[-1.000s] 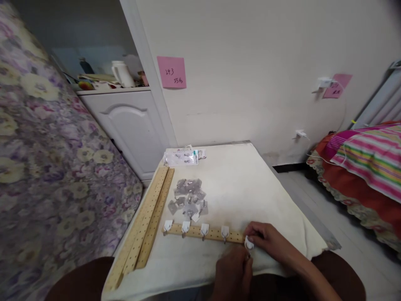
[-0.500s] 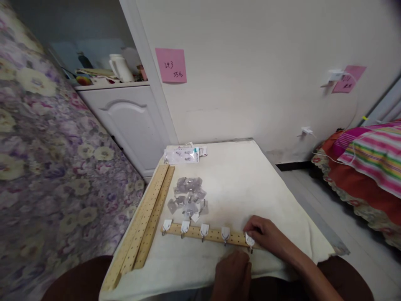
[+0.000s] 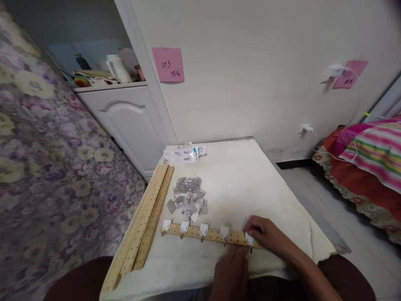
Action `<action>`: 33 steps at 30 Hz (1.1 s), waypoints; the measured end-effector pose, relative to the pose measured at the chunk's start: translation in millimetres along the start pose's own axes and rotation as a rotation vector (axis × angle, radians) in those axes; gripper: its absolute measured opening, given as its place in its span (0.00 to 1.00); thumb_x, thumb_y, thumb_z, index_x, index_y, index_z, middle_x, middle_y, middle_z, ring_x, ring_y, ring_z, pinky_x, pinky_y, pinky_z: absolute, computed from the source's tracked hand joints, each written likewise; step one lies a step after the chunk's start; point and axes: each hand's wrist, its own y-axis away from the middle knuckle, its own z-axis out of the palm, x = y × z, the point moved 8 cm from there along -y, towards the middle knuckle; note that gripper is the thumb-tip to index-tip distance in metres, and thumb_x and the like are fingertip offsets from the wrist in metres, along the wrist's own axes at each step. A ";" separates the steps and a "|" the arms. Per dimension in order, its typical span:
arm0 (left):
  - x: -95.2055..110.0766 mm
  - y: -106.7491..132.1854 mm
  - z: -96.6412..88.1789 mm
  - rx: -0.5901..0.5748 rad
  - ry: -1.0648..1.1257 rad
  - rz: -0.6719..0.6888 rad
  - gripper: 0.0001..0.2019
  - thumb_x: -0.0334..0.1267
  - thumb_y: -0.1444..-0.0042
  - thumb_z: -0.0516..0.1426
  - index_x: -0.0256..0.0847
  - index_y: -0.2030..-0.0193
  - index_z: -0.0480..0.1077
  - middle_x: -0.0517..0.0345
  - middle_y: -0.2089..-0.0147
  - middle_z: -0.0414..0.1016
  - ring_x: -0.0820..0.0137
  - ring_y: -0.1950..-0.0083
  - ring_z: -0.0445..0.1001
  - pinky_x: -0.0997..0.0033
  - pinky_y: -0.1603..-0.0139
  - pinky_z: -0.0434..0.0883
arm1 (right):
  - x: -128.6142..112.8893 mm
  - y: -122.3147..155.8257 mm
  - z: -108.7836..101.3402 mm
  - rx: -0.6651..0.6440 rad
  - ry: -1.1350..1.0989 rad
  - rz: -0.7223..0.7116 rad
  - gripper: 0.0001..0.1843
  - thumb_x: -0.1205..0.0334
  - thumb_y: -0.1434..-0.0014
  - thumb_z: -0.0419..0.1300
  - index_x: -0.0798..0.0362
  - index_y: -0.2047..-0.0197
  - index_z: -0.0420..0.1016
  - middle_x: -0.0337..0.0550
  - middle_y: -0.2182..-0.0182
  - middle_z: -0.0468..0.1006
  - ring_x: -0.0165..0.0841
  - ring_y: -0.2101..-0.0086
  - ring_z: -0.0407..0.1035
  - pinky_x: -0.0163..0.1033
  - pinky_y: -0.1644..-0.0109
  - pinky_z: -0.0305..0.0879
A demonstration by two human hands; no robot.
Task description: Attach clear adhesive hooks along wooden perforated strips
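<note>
Though half-curled, right hand (image 3: 265, 231) on hook (image 3: 249, 240)

A pale cloth (image 3: 250, 179) covers the bench (image 3: 343, 248). On it lie long perforated strips (image 3: 140, 221), flat packages (image 3: 181, 155), a cluster of translucent-backed hooks (image 3: 188, 192) and, nearer, a strip (image 3: 214, 235) carrying five white hooks (image 3: 203, 229).

Hooks (image 3: 204, 229) on a strip (image 3: 214, 235), more hooks (image 3: 189, 196) heaped behind, boards (image 3: 148, 205) left, package (image 3: 181, 155) farthest back

Head camera: is looking forward and down across the table (image 3: 247, 179)
Wall (image 3: 238, 83): is standing opposite, farther off
Left hand (image 3: 230, 267) and right hand (image 3: 266, 234): are showing close, low in view
Width: is reaching from floral curtain (image 3: 59, 167) to striped cloth (image 3: 376, 152)
</note>
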 end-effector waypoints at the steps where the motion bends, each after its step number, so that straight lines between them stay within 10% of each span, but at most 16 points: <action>1: 0.0 -0.3 1.0 -0.016 -0.006 -0.004 0.19 0.29 0.42 0.46 0.39 0.46 0.67 0.44 0.50 0.75 0.59 0.53 0.76 0.62 0.55 0.73 | 0.5 -0.2 0.0 -0.001 -0.003 -0.001 0.09 0.66 0.44 0.54 0.52 0.68 0.76 0.41 0.69 0.77 0.34 0.66 0.70 0.37 0.60 0.64; 33: -0.7 -9.3 9.1 -0.213 -0.263 -0.112 0.30 0.26 0.44 0.46 0.48 0.34 0.55 0.47 0.47 0.73 0.57 0.55 0.78 0.59 0.58 0.76 | 4.2 -3.0 0.1 -0.019 0.004 -0.005 0.09 0.69 0.45 0.53 0.53 0.68 0.75 0.42 0.68 0.77 0.33 0.64 0.70 0.36 0.59 0.64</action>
